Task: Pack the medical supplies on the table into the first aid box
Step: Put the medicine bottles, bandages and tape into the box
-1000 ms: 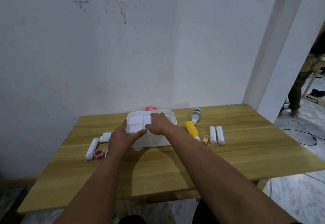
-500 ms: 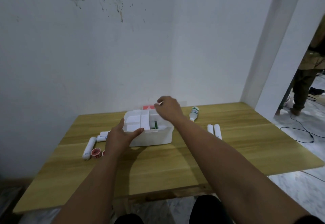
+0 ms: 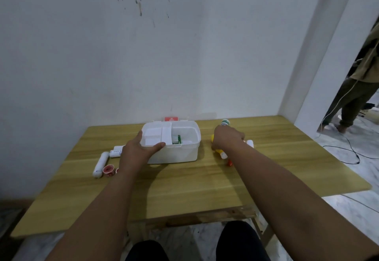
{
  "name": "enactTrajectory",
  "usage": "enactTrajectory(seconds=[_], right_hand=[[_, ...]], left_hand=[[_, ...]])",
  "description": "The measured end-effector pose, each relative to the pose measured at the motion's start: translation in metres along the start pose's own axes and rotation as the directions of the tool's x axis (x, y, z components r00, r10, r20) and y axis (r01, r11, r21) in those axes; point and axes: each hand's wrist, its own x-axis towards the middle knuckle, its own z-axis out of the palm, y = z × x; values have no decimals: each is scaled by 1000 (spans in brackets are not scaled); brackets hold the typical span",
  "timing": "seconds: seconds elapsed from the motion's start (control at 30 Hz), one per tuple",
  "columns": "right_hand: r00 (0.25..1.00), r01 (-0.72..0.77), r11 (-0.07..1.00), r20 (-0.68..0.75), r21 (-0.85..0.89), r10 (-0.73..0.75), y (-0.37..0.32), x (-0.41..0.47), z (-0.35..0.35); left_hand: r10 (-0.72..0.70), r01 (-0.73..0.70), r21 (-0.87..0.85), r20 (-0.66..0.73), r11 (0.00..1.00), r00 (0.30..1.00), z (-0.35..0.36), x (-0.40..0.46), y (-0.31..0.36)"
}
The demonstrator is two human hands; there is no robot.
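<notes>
First aid box (image 3: 174,150) sits open on wooden worktop (image 3: 184,187), near the wall. Left hand (image 3: 136,152): fingers clamp the box's left front corner, thumb on the rim. Right hand (image 3: 226,138) rests over yellow bottle (image 3: 220,152) right of box; fingers curled, grip indeterminate. Bandage roll (image 3: 100,164) lies left.

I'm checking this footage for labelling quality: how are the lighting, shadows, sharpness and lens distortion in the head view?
Head view: dim, even, bluish light with no glare; soft shadows beneath the left hand and the white plastic first aid box on the wooden table; wide-angle stretch enlarges the forearms at the bottom; small supplies near the right hand look soft.
</notes>
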Motion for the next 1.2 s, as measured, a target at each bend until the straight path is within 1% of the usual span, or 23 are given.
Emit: enactTrajectory(seconds=[0.07, 0.1, 0.2, 0.27, 0.37, 0.47, 0.67, 0.8, 0.93, 1.07, 1.2], right_hand=[[1000, 4, 998, -17, -69, -5, -2, -2, 11], [999, 7, 996, -50, -94, -12, -3, -3, 17], [991, 43, 993, -123, -107, -56, -4, -4, 27], [989, 59, 996, -133, -70, -68, -5, -3, 27], [990, 49, 999, -132, 23, -46, -3, 1, 21], [977, 85, 983, -207, 165, -50, 2, 6, 10], [924, 181, 941, -378, 285, -63, 3, 18, -28], [867, 291, 893, -490, 343, -94, -2, 26, -54], [823, 403, 828, -550, 389, -143, -11, 27, -79], [800, 479, 772, -571, 418, -187, -28, 19, -94], [801, 515, 765, -536, 387, -268, -45, 14, -85]], left_hand=[[2, -2, -7, 3, 1000, 1000, -1, 0, 0], [2, -2, -8, 2, 1000, 1000, -1, 0, 0], [4, -4, -12, -6, 1000, 1000, 0, -1, 2], [5, -5, -12, -12, 1000, 1000, 1, -1, 2], [7, -7, 12, -6, 1000, 1000, 0, -1, 3], [7, -7, 18, 5, 1000, 1000, -1, -1, 2], [4, -4, 2, -2, 1000, 1000, -1, -1, 2], [1, -1, 10, -5, 1000, 1000, 0, -2, 3], [11, -11, 3, -4, 1000, 1000, -1, -3, 3], [5, -5, 19, -7, 1000, 1000, 0, -4, 5], [6, -6, 9, 1, 1000, 1000, 0, -5, 4]])
